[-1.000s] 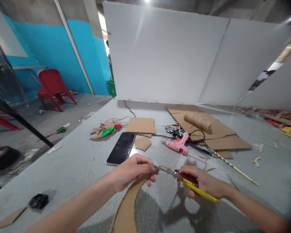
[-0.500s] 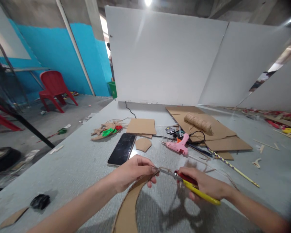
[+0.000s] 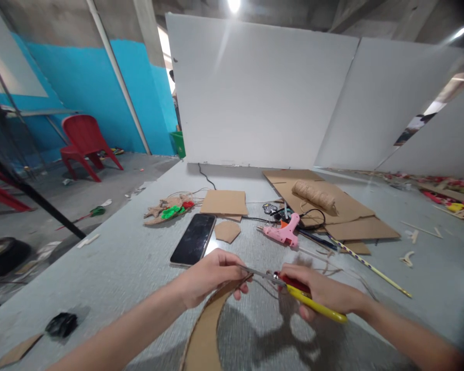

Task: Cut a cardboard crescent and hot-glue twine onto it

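My left hand (image 3: 220, 275) pinches the upper end of a curved cardboard strip (image 3: 204, 335), which bends down toward the front edge of the picture. Scissors (image 3: 290, 288) with one yellow and one red handle are in my right hand (image 3: 313, 288), its fingers closed round the handles. The blades point left and reach my left fingertips at the strip's end; exactly what lies between them is hidden. Just below the blades a thin strand (image 3: 268, 292), like twine, curves away. Beyond my left hand lie a smartphone (image 3: 193, 239) and a small cut cardboard piece (image 3: 227, 232).
A pink glue gun (image 3: 284, 232) lies beyond my right hand, near a twine roll (image 3: 313, 196) on cardboard sheets (image 3: 355, 206). A patterned stick (image 3: 375, 270) lies right. Decorated cardboard (image 3: 170, 208) sits left at the back; black crumpled plastic (image 3: 62, 324) is front left.
The scissor blades have moved slightly left and look more closed. The thin strand that was up by the blades now hangs below them. My left hand still grips the cardboard strip.
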A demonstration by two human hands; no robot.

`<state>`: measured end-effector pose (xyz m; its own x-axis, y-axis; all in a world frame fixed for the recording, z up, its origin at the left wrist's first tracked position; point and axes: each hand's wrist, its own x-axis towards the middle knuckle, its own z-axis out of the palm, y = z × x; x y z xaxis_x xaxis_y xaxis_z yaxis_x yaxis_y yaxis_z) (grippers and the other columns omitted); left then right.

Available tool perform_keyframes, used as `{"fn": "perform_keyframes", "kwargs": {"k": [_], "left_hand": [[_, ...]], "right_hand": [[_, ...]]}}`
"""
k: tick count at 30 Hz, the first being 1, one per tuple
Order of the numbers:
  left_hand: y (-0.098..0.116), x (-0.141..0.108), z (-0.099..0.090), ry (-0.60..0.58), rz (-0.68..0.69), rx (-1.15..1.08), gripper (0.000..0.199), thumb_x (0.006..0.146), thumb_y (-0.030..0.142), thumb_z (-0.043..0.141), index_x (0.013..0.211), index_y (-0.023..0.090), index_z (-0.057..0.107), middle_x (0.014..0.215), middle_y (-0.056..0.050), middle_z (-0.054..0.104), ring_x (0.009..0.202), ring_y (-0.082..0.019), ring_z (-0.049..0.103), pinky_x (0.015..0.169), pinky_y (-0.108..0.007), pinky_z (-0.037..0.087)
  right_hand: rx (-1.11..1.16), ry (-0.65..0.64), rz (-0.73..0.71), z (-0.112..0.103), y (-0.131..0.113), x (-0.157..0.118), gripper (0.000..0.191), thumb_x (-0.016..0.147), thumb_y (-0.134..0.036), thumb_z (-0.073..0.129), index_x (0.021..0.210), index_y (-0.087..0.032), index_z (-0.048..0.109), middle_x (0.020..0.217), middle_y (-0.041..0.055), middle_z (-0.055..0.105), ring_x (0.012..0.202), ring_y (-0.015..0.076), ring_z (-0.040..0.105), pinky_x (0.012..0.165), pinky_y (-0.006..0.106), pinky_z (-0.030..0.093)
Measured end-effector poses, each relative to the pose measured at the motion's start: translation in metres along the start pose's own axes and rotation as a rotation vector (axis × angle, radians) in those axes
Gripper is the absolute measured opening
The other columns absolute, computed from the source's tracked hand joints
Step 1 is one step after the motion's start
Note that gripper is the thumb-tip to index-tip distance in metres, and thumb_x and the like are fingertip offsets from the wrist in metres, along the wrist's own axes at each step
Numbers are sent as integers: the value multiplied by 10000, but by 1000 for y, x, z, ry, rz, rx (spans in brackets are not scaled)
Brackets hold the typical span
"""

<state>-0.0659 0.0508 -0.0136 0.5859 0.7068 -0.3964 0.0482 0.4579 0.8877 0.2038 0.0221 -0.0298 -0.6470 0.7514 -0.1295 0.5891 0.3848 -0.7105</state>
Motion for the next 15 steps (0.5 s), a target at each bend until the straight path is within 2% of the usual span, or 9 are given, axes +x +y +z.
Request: {"fn": "perform_keyframes", "kwargs": {"k": [3,7,10,12,15], "left_hand": [[-1,1,-1,-6,-4,34,304,588,376,785,688,115,665,620,-36,678,519,-100,582,518,-209,440],[-6,6,-2,-54,19,185,315,641,421,739,670,127,629,649,-19,671,548,-102,590,588,-232,457],[-20,16,-4,-107,68,305,280,695,411,676,673,140,612,650,-8,650,596,-120,596,631,-249,455],[-30,24,-6,-122,77,363,242,715,385,640,696,146,609,640,-3,633,616,-129,588,638,-254,445],[-41,32,-8,-118,70,403,223,723,367,613,719,144,608,667,-11,633,625,-134,583,646,-261,438]], "right_hand": [[17,85,25,-1,-1,-2,435,715,-559,641,912,-180,563,839,27,550,732,170,487,671,292,440],[99,242,86,-10,4,-6,420,784,-539,594,1001,-179,602,859,45,588,731,178,533,648,289,462],[-66,364,196,-22,11,-8,427,748,-519,655,1005,-178,639,964,76,632,842,228,590,742,335,486],[-188,373,271,-29,17,-9,447,724,-509,689,1028,-182,660,1055,92,651,928,261,610,818,369,486],[-257,319,314,-34,26,-6,436,736,-457,683,1076,-185,674,1128,103,665,988,279,627,863,390,489]]}}
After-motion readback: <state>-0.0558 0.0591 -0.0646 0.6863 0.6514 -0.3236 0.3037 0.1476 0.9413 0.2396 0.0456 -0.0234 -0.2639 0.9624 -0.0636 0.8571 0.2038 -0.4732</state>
